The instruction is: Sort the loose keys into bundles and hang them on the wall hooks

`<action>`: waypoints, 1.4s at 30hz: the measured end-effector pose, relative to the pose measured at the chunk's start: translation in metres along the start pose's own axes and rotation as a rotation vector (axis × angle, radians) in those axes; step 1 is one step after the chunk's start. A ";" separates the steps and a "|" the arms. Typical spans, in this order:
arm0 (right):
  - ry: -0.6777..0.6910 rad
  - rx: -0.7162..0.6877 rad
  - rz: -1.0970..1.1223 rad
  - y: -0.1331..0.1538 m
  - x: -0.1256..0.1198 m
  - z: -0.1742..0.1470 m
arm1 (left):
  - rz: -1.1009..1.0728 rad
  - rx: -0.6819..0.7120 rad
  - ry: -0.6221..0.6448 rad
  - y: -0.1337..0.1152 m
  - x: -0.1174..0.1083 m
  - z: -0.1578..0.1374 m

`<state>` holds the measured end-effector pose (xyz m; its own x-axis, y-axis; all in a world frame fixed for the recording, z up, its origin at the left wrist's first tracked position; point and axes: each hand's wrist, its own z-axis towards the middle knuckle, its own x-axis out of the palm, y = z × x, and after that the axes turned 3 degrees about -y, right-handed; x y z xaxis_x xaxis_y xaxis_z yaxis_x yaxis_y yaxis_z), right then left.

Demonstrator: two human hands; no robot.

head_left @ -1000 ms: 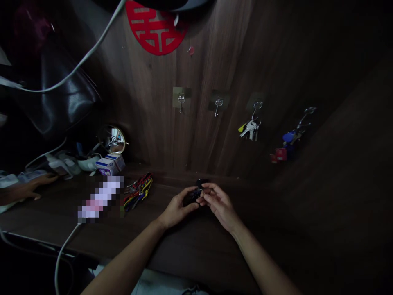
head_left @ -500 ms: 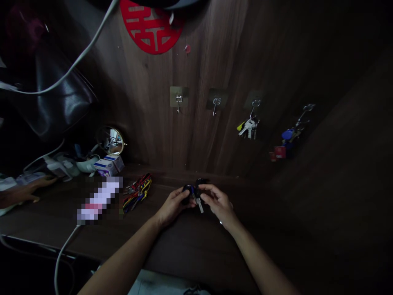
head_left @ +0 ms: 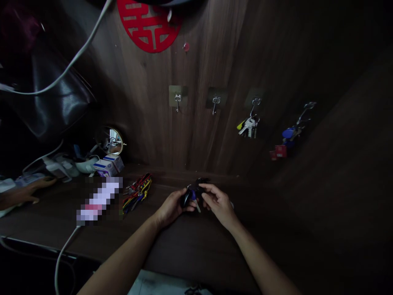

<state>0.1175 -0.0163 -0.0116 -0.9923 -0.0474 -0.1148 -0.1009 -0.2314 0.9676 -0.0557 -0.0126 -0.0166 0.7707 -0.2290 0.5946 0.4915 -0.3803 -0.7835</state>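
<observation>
Just above the dark wooden tabletop (head_left: 184,246), a bunch of keys (head_left: 193,192) is between my two hands. It has dark pieces, a blue part and a silver blade pointing down toward me. My left hand (head_left: 170,209) is closed around its left side, thumb on top by a glossy black piece that looks like a key fob. With thumb and index finger, my right hand (head_left: 217,203) pinches the dark right part of the bunch. Exactly what lies under those fingertips is too dark to make out.
Key bunches hang from wall hooks (head_left: 252,125) (head_left: 290,135); two other hooks (head_left: 177,100) (head_left: 215,104) hold nothing. Left lie colourful cords (head_left: 138,192), a blurred-out device (head_left: 100,203) with a cable, small boxes (head_left: 108,165), a round mirror (head_left: 112,140) and another person's hand (head_left: 29,192).
The keys have turned slightly in my hands: the black fob now stands more on edge, and one silver blade shows where two did. My hands stay in nearly the same place.
</observation>
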 end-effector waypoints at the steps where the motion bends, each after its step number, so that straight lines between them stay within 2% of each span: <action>1: -0.016 0.006 -0.010 0.000 -0.001 0.001 | 0.007 0.000 0.010 0.000 0.000 0.000; 7: -0.042 -0.075 -0.122 -0.002 -0.002 0.002 | 0.029 -0.023 0.058 -0.001 0.001 -0.002; 11: 0.017 -0.134 -0.176 0.002 -0.002 0.000 | 0.059 -0.039 0.097 0.000 0.000 -0.003; 19: 0.086 -0.139 -0.181 0.007 -0.001 0.000 | 0.119 -0.062 0.141 0.000 0.002 -0.004; 26: 0.060 -0.171 -0.194 0.011 -0.002 -0.002 | 0.124 -0.084 0.116 0.002 0.002 -0.002; 30: -0.025 -0.159 -0.147 0.013 -0.008 0.001 | 0.096 -0.084 0.151 0.004 0.001 0.001; 35: -0.194 -0.171 0.077 0.017 -0.018 0.008 | 0.086 -0.061 0.152 0.004 0.001 0.002; 39: -0.209 -0.085 0.199 0.026 -0.023 0.013 | 0.106 -0.039 0.163 0.004 0.000 0.002; 42: -0.263 -0.085 0.252 0.040 -0.024 0.023 | 0.118 -0.027 0.165 0.006 0.000 0.003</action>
<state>0.1359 -0.0018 0.0352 -0.9710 0.1357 0.1969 0.1441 -0.3247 0.9348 -0.0520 -0.0124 -0.0214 0.7445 -0.4160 0.5222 0.3888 -0.3657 -0.8456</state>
